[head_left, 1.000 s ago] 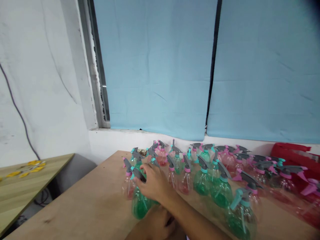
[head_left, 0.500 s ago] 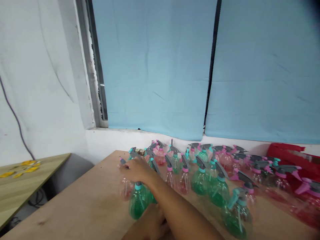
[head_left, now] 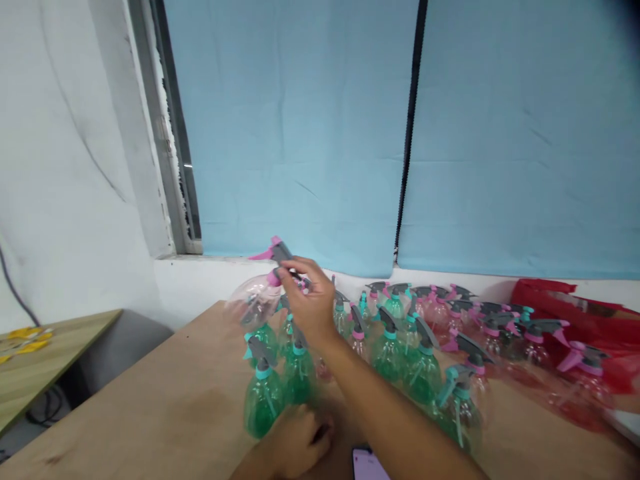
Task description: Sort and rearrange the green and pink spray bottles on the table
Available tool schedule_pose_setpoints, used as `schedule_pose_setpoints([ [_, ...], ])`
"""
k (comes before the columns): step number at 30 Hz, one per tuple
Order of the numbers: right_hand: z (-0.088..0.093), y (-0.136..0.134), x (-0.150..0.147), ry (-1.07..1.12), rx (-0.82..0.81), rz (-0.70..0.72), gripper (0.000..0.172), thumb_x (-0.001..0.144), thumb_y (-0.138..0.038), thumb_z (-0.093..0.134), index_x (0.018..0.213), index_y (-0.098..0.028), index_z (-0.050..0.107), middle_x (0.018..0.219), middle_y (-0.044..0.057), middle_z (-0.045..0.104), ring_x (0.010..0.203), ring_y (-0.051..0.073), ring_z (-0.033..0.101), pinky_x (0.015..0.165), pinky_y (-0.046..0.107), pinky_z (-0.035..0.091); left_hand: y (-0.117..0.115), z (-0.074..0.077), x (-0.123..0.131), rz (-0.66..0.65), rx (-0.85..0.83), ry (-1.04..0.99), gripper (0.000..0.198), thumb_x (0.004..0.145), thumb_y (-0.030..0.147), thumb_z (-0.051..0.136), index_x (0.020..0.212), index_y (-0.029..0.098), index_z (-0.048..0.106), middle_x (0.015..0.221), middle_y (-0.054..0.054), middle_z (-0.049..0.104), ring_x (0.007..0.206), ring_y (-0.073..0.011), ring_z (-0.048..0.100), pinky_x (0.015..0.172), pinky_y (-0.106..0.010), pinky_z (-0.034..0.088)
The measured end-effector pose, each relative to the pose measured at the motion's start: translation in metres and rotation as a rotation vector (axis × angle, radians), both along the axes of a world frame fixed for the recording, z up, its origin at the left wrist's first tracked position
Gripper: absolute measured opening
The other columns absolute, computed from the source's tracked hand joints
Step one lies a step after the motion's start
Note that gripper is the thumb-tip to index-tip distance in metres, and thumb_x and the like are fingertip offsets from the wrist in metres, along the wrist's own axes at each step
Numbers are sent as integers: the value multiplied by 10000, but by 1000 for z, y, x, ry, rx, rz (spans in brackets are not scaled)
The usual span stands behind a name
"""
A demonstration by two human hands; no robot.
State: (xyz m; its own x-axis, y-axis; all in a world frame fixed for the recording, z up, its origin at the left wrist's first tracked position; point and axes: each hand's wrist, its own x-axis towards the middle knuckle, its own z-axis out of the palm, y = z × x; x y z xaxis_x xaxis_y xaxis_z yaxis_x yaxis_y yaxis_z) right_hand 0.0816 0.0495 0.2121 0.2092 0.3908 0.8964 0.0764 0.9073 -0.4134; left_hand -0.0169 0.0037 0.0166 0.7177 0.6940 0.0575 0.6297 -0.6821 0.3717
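Observation:
My right hand grips a clear pink spray bottle by its grey-and-pink head, holding it tilted above the table, its body pointing left. Low in the view, my left hand is curled into a loose fist by the table top, with nothing visible in it. Just behind that fist stands a green spray bottle with a grey-and-turquoise head. Another green spray bottle is beside it, partly covering others farther back.
Several green and pink spray bottles stand across the wooden table. A red bag lies at the back right. A lit phone is at the front edge. Yellow pieces lie on a side table at left. Blue curtains hang behind.
My right hand has lifted the pink spray bottle up off the table at the left of the group. My left hand stays low, and the phone has come into view.

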Motion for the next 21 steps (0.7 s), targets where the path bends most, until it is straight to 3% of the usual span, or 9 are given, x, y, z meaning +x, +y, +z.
schedule_pose_setpoints([
  [3,-2,-15,35,230,-26,31,160,918,-325,687,1038,-222,664,950,29,684,847,172,648,774,327,531,0,0,1,20,95,99,159,909,215,530,871,238,683,820,-26,749,737,-212,684,638,-261,434],
  [6,-22,-26,68,252,-122,39,239,882,-297,720,1084,-228,613,921,12,661,727,150,637,617,273,504,-1,4,2,4,86,92,154,904,192,529,891,252,670,781,17,728,691,-176,656,602,-245,387],
  [10,-73,-29,92,165,-248,-39,301,852,-292,741,1117,-229,614,1025,40,670,847,185,673,711,293,540,-1,8,3,0,65,67,150,901,172,528,884,254,653,760,39,711,685,-161,643,596,-243,349],
  [15,-133,-28,99,125,-350,-133,283,875,-291,712,1133,-225,616,1047,50,681,940,204,665,802,308,536,1,7,2,-5,48,51,151,899,166,536,895,258,655,758,43,708,693,-162,643,599,-246,333],
  [21,-162,-27,108,-29,-403,-93,199,902,-288,677,1085,-209,666,953,42,712,849,195,670,769,294,533,1,8,2,-16,36,26,154,887,152,539,889,259,649,736,52,686,658,-145,614,590,-237,327],
])
